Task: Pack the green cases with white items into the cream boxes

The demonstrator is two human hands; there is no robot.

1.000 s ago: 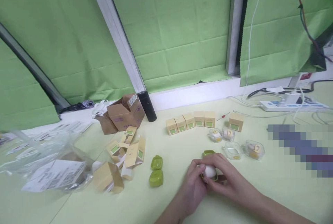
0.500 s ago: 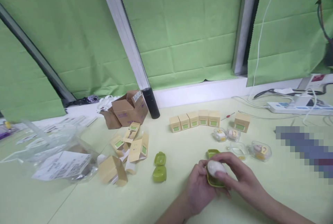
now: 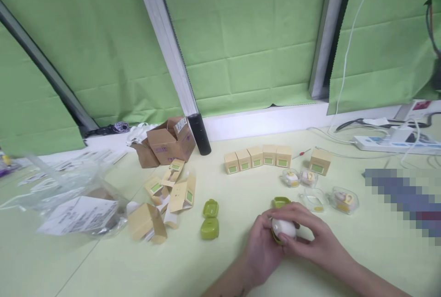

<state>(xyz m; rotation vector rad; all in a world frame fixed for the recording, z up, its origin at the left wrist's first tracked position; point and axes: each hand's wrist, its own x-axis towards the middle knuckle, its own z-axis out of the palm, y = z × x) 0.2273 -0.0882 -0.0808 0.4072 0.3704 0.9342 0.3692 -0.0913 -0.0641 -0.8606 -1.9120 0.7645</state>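
Observation:
My left hand is wrapped round an open green case, whose lid stands up behind my fingers. With thumb and fingers my right hand grips a white rounded object over the case's lower half. To the left on the table lies another open green case. Clear plastic packs with white and yellow contents, such as this one, lie beyond my right hand, near an empty-looking clear shell.
Several small tan boxes stand in a row at the back. Opened tan boxes, a brown carton, a black cylinder and a plastic bag are on the left. A power strip is back right.
The white object has turned and sits slightly lower and further left over the green case. My right fingers have shifted with it. The view has moved slightly.

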